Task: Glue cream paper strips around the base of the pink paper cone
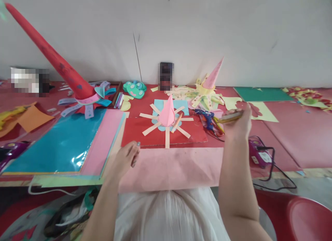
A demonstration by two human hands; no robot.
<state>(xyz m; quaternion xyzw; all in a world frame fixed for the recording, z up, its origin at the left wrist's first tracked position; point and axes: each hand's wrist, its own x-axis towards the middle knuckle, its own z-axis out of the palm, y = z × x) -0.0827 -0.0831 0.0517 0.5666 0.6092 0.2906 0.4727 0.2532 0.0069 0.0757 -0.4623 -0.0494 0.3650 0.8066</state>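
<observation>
My left hand point(126, 158) rests on the near left corner of a pink paper sheet point(171, 168), fingers curled around a small dark thing I cannot make out. My right hand point(238, 123) is raised over the right side of the table, closed on a flat yellowish-brown stick-like object point(230, 117). Between the hands lies a red sheet point(137, 132) bearing a small pink paper cone point(166, 113) on a blue shape with cream paper strips spread around it like rays. A short orange stick point(176, 123) leans beside the cone.
A blue glue gun point(206, 117) lies right of the red sheet, a purple one point(256, 152) with a black cord nearer the edge. Stacked teal and pink sheets point(64, 144) lie at left. A long red cone point(52, 57) and a second pink cone point(211, 80) stand behind. A red chair point(306, 216) is at lower right.
</observation>
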